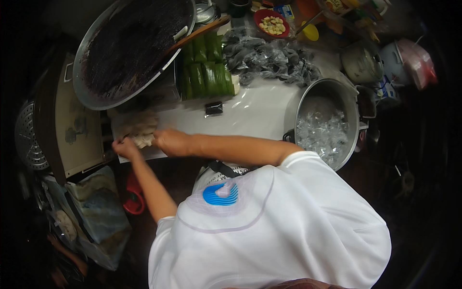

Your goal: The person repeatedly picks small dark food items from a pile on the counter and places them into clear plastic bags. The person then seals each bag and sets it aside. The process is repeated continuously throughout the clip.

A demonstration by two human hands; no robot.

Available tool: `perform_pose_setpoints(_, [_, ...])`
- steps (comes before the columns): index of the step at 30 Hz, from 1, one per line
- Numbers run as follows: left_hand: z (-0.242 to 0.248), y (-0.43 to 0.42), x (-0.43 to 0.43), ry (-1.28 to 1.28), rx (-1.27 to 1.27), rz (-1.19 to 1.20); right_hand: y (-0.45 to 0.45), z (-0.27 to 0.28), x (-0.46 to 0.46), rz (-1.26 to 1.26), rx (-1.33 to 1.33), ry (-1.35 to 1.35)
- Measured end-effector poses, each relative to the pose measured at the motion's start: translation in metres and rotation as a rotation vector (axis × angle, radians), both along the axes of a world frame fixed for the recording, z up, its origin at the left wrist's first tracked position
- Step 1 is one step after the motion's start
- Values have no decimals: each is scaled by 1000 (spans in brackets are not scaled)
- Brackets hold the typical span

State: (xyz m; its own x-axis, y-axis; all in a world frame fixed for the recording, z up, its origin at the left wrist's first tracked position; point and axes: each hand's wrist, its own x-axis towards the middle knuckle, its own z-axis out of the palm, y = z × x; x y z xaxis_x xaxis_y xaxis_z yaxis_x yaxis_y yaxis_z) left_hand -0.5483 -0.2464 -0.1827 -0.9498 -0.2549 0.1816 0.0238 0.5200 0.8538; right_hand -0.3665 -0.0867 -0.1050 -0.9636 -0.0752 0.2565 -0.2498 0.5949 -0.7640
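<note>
At the left end of the white tabletop point(252, 115), both my hands are on a crumpled pale cloth point(143, 140). My left hand point(126, 147) pinches its near left side, and my right hand point(172, 142) grips its right side, slightly blurred. Beyond the cloth stands a big metal pan point(81, 72) holding a dark purple mass, with a wooden paddle point(202, 31) across its rim. Green leaf-wrapped bundles point(205, 77) lie right of the pan. Nearer me on the table is a small dark packet point(214, 108).
A large metal pot point(298, 119) with clear plastic-wrapped pieces stands at the right. Behind it lie a heap of clear plastic wrappers point(269, 57) and a red bowl point(257, 16) of pale pieces. A beige panelled appliance point(79, 133) stands at the left.
</note>
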Motion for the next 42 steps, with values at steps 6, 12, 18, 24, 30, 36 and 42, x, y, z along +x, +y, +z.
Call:
perform_pose_setpoints(6, [30, 8, -27, 212, -464, -232, 72, 37, 97, 204, 198, -316])
perform_pose_setpoints(12, [-43, 3, -17, 122, -666, -352, 275, 48, 138, -524, 802, -295])
perform_pose_setpoints(18, [50, 49, 44, 455, -355, -178, 373, 46, 161, -664, 852, -340])
perform_pose_setpoints(24, [52, 78, 146, -64, -43, -599, 368, 82, 149, -704, 659, -224])
perform_pose_setpoints(30, [102, 206, 213, -502, 642, -1187, 363, 127, 163, -753, -89, -396])
perform_pose_setpoints(36, [146, 306, 229, -518, 772, -1487, 314, 154, 182, -615, -608, -555])
perform_pose_setpoints(42, [146, 298, 248, -942, 913, -1318, 291, 144, 208, -867, -824, -449])
